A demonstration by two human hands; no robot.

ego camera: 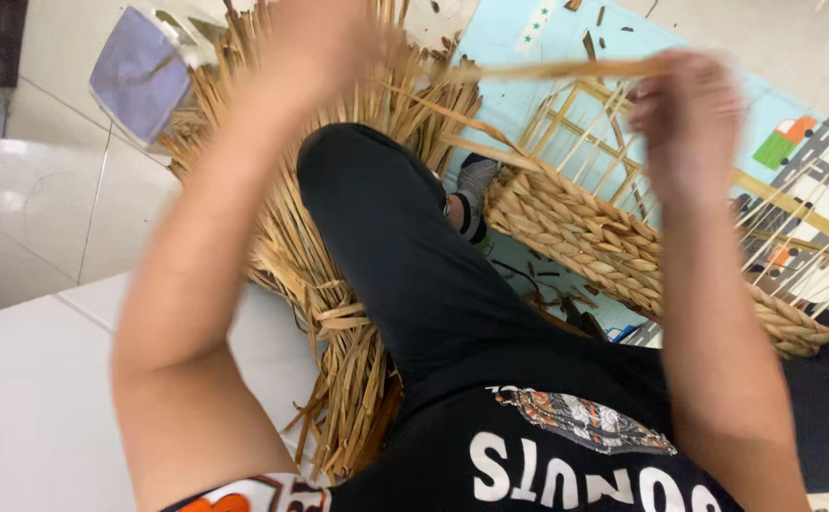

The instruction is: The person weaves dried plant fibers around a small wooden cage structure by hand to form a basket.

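1. Straw, one long flat dried strand (566, 68), was stretched level between both raised hands, high above the lap and over the far part of the play mat, pulled taut as if to straighten it.
2. The right hand (685, 114) was clenched on the strand's right end, fingers curled down around it; motion blur hid the exact pinch.
3. The left hand (315, 43) was at the strand's other end near the top edge of the view; it was too blurred to tell whether its fingers were clamped on the strand or loose.
4. Below the strand, a half-woven basket (623, 246) lay on its side against the person's black-trousered leg (405, 256), its braided band near the knee and bare upright ribs fanning toward the mat's right edge, within easy reach for weaving.
5. A heap of loose dried straw (329, 313) lay on the white tiled floor (35, 398) by the left leg, close enough to draw from.
6. A pale blue patterned play mat (509, 28) lay under the basket; a grey-blue scale-like object (139, 71) sat beyond the heap at the far left.
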